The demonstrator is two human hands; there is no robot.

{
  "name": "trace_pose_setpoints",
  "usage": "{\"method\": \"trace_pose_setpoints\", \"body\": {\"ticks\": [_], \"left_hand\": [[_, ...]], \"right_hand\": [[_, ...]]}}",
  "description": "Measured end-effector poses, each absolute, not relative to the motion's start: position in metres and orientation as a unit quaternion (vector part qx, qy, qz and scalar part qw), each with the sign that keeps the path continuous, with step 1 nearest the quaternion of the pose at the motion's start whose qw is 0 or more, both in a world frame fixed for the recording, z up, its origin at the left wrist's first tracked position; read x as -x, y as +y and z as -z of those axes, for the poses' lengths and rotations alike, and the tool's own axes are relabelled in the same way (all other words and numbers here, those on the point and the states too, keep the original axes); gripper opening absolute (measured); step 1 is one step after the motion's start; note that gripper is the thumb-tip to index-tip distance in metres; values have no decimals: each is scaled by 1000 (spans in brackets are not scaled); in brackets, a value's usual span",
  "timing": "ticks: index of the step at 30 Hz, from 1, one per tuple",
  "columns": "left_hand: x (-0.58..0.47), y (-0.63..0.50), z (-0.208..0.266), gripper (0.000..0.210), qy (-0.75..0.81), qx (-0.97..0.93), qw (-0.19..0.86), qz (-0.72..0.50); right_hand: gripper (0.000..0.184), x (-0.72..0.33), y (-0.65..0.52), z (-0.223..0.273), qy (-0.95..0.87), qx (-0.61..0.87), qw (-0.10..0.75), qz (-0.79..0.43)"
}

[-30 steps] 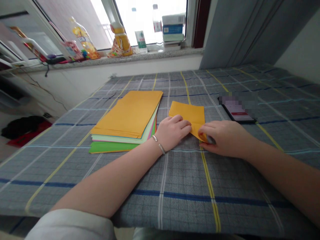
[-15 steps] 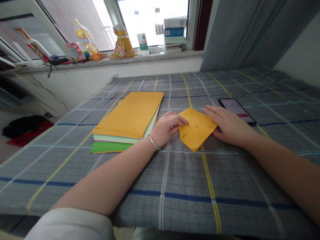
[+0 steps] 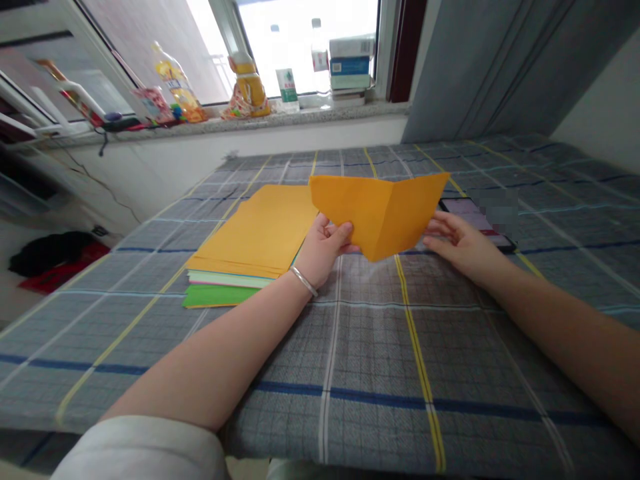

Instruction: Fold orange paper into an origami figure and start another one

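An orange-yellow sheet of paper (image 3: 367, 210) is raised above the tablecloth, with a crease down its middle and its two halves angled apart. My left hand (image 3: 325, 247), a silver bangle at its wrist, pinches the sheet's lower left edge between thumb and fingers. Close by the sheet's right edge is my right hand (image 3: 457, 243), thumb and fingers apart; whether its fingertips touch the paper is hard to see. Left of the hands lies a stack of coloured paper (image 3: 255, 230), orange on top with white and green sheets beneath.
A phone (image 3: 475, 217) lies just beyond my right hand. Checked grey cloth (image 3: 370, 353) covers the table. Along the windowsill (image 3: 300, 117) stand bottles (image 3: 177, 83), a yellow container (image 3: 249, 87) and stacked boxes (image 3: 350, 63). A grey curtain (image 3: 465, 67) hangs at right.
The folded orange paper has been lifted off the cloth and opened out into a larger creased sheet. My left hand now grips its edge; my right hand has moved slightly off to the right.
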State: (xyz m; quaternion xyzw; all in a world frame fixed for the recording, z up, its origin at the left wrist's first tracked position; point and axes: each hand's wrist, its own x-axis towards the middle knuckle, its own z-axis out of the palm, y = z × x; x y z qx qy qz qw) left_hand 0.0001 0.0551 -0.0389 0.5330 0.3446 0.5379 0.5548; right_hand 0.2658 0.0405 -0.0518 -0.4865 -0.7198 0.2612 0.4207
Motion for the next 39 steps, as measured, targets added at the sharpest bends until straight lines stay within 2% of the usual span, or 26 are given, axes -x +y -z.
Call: {"method": "trace_pose_setpoints", "body": {"ticks": [3, 6, 8, 11, 14, 16, 18, 21, 25, 27, 31, 39], "left_hand": [[-4, 47, 36, 41, 375, -515, 590, -496], [-6, 44, 37, 34, 405, -514, 579, -487], [-6, 46, 39, 30, 433, -533, 538, -489], [-3, 50, 46, 36, 470, -588, 446, -483], [1, 54, 55, 67, 472, -643, 397, -455], [2, 57, 61, 93, 471, -666, 373, -443], [3, 58, 64, 105, 487, -690, 326, -424], [2, 56, 63, 101, 528, -727, 212, -385], [-1, 40, 52, 66, 525, -801, 77, -276], [-4, 31, 47, 59, 478, -852, 41, -211], [-8, 21, 45, 60, 454, -883, 24, -116], [-4, 25, 43, 72, 449, -891, 46, -35]], "right_hand": [[42, -263, 37, 49, -715, 498, 400, -284], [31, -261, 35, 45, -655, 510, 439, -344], [31, -262, 34, 42, -604, 522, 474, -372], [57, -266, 34, 41, -574, 558, 470, -372], [88, -270, 32, 40, -599, 597, 400, -353], [97, -271, 31, 38, -620, 616, 345, -343], [99, -271, 30, 36, -646, 622, 297, -327], [97, -270, 29, 33, -695, 619, 244, -273], [84, -269, 27, 32, -747, 615, 185, -174], [72, -270, 26, 32, -775, 598, 165, -123], [47, -277, 25, 35, -825, 552, 118, -38], [50, -292, 32, 41, -894, 416, 153, 70]]}}
